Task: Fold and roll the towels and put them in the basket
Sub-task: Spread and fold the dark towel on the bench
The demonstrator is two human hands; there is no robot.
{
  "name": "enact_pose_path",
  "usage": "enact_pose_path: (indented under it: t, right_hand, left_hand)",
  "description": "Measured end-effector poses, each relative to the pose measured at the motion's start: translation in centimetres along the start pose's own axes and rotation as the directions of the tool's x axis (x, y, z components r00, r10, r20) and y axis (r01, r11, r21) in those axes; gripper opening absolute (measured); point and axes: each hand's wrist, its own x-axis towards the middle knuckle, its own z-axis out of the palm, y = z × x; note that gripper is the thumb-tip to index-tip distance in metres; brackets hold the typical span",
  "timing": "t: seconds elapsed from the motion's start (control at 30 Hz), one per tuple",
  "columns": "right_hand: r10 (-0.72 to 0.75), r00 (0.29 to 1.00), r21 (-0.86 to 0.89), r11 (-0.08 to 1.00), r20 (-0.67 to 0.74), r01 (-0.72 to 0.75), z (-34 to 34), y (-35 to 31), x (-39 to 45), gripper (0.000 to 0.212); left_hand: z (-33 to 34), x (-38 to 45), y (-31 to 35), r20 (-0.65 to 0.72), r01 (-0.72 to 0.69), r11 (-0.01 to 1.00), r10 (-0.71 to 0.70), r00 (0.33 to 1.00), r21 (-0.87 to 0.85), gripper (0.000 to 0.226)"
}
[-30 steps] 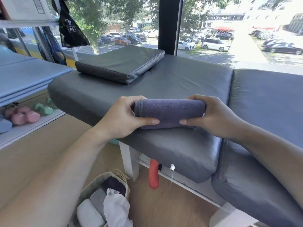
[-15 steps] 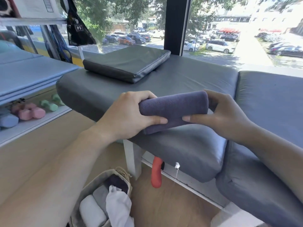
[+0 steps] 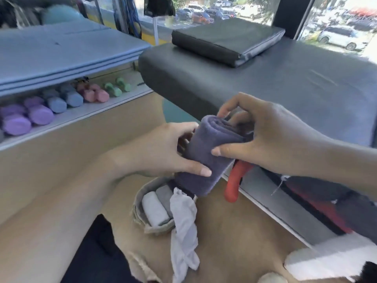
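Two bare hands hold a rolled purple towel (image 3: 206,158) in the air, tilted, its spiral end pointing up and away. The left hand (image 3: 163,150) curls its fingers (image 3: 184,127) round the roll's left side, thumb pressed across the front. The right hand (image 3: 263,135) grips the right side, thumb lying on the front and fingers reaching over the upper end.

The towel is the landmark. Directly below its lower end, on the wooden floor, sits a woven basket (image 3: 140,215) holding a white rolled towel (image 3: 155,210) and a grey rolled towel (image 3: 164,196) side by side. A loose white cloth (image 3: 183,225) drapes over the basket's right rim onto the floor. Just right of the towel hangs a red handle (image 3: 234,184). Behind and above the towel is a padded grey table (image 3: 265,82) with a folded dark cushion (image 3: 226,41) on it. Far left of the towel, a low shelf carries pastel dumbbells (image 3: 57,103) beneath stacked blue mats (image 3: 51,52).
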Motion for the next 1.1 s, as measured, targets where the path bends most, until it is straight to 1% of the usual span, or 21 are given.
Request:
enact_pose_path:
  t: [0.1, 0.2, 0.3, 0.4, 0.47, 0.5, 0.57, 0.67, 0.77, 0.8, 0.87, 0.93, 0.97, 1.03, 1.1]
  right_hand:
    - [0.019, 1.0, 0.035, 0.999, -0.003, -0.019, 3.8, -1.1, 2.6, 0.048]
    - [0.055, 0.998, 0.102, 0.993, 0.016, -0.056, 7.6, -1.1, 5.7, 0.054]
    - [0.155, 0.984, 0.265, 0.949, 0.09, -0.174, 11.6, -0.1, 8.8, 0.064]
    - [0.197, 0.953, 0.467, 0.837, 0.233, -0.287, 15.6, 1.8, 10.9, 0.066]
    - [0.182, 0.919, 0.556, 0.749, 0.349, -0.359, 18.0, 3.2, 11.4, 0.063]
    - [0.176, 0.906, 0.584, 0.713, 0.384, -0.387, 19.0, 3.9, 11.5, 0.062]
    - [0.174, 0.894, 0.628, 0.656, 0.412, -0.418, 20.9, 5.1, 11.6, 0.06]
    - [0.209, 0.877, 0.706, 0.526, 0.433, -0.474, 23.3, 6.3, 12.0, 0.053]
    - [0.182, 0.844, 0.743, 0.405, 0.505, -0.532, 24.9, 6.9, 12.6, 0.055]
    - [0.17, 0.834, 0.752, 0.367, 0.524, -0.547, 25.5, 7.2, 12.8, 0.055]
    - [0.183, 0.823, 0.761, 0.314, 0.538, -0.567, 26.6, 8.0, 13.3, 0.048]
    - [0.248, 0.813, 0.752, 0.31, 0.527, -0.582, 28.4, 9.2, 13.5, 0.034]
    - [0.292, 0.8, 0.732, 0.326, 0.524, -0.598, 29.6, 9.8, 13.5, 0.029]
    - [0.381, 0.759, 0.673, 0.359, 0.527, -0.647, 32.5, 11.3, 13.1, 0.025]
    - [0.448, 0.713, 0.602, 0.386, 0.539, -0.699, 35.9, 12.9, 12.3, 0.025]
  left_hand:
    - [-0.8, -0.7, -2.4, -0.042, -0.002, 0.993, -0.003, 0.999, -0.118, 0.065]
    - [-2.0, -1.3, -6.2, -0.074, 0.069, 0.982, -0.084, 0.994, -0.177, 0.062]
    - [-2.6, -1.6, -10.1, -0.112, 0.155, 0.959, -0.185, 0.976, -0.237, 0.063]
    - [-2.7, -1.7, -13.3, -0.153, 0.261, 0.892, -0.335, 0.93, -0.369, 0.063]
    - [-2.5, -1.7, -14.8, -0.125, 0.318, 0.823, -0.419, 0.9, -0.471, 0.056]
    - [-2.3, -1.8, -15.3, -0.107, 0.341, 0.792, -0.45, 0.887, -0.506, 0.049]
    - [-1.9, -1.8, -16.3, -0.077, 0.381, 0.741, -0.501, 0.862, -0.553, 0.037]
    - [-1.7, -1.6, -17.9, -0.039, 0.441, 0.697, -0.557, 0.829, -0.566, 0.039]
    - [-1.7, -1.3, -19.3, -0.001, 0.51, 0.675, -0.603, 0.798, -0.534, 0.044]
    - [-1.7, -1.2, -19.7, -0.013, 0.526, 0.671, -0.623, 0.782, -0.522, 0.047]
    - [-1.7, -0.7, -20.4, -0.088, 0.549, 0.664, -0.674, 0.734, -0.508, 0.056]
    - [-1.8, -0.3, -20.7, -0.158, 0.569, 0.653, -0.715, 0.681, -0.499, 0.065]
    - [-1.9, 0.0, -20.8, -0.173, 0.579, 0.652, -0.724, 0.668, -0.49, 0.068]
    - [-1.9, 0.4, -20.8, -0.172, 0.6, 0.655, -0.728, 0.664, -0.459, 0.072]
    - [-1.7, 0.9, -21.0, -0.154, 0.622, 0.654, -0.732, 0.664, -0.43, 0.074]
